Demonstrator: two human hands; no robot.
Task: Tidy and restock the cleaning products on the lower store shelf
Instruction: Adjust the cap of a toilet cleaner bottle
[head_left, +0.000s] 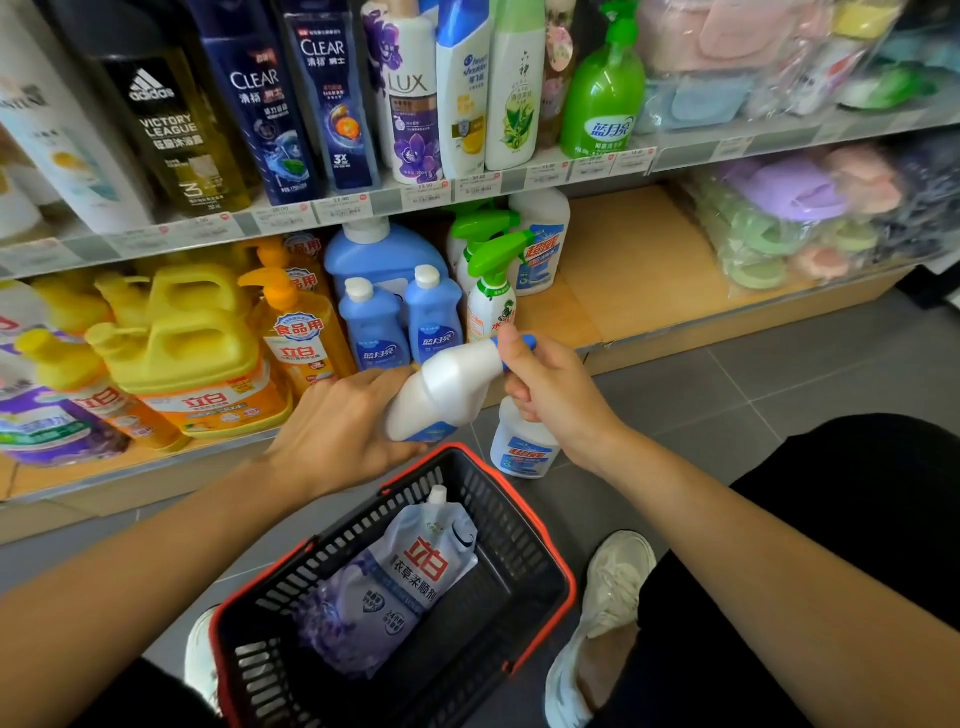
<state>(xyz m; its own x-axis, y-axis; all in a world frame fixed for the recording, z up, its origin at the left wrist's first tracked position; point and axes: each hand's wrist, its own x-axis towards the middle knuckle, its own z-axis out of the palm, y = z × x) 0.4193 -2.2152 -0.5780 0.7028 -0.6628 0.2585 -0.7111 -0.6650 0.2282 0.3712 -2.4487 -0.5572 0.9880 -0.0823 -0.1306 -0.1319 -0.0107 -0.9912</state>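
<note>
As the left hand (337, 431) grips a bottle (447, 384), sprayers (491, 291) — green-topped — stand ahead.

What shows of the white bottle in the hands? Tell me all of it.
The white bottle looks like smooth plastic, with a bent neck ending in a blue cap and a bit of blue label near its base. It is tilted, cap end up and right, above the far rim of the basket. The left hand grips its body; the right hand grips the cap.
</note>
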